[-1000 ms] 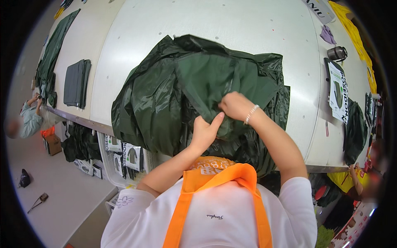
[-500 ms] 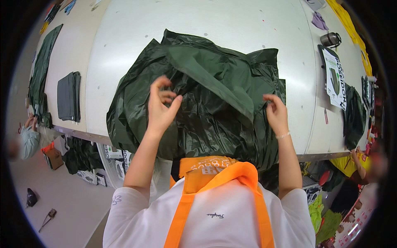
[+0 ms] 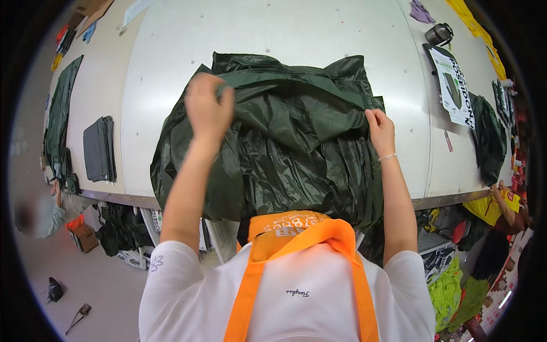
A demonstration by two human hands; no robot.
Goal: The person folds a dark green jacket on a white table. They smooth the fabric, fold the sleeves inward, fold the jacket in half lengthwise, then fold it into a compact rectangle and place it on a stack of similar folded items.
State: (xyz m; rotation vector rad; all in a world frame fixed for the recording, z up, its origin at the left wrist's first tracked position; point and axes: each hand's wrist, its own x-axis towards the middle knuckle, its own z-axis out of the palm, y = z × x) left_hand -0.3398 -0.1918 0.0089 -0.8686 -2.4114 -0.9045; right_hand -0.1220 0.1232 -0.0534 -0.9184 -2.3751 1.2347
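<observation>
I see 2 hands apart: left hand (image 3: 208, 108) pinches the dark green garment (image 3: 285, 154) upper left; right hand (image 3: 380, 128) grips its right edge on the white desk (image 3: 273, 34).

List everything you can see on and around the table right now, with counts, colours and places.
garment: one, dark green, shiny, spread at table centre
table: one, white
folded cloth: one stack, dark grey, table left
long garment: one, dark green, far left edge
printed pack: one, white and black, right
metal cup: one, top right
apron: one, orange, worn
left hand: grip on garment's left side
right hand: grip on garment's right edge
</observation>
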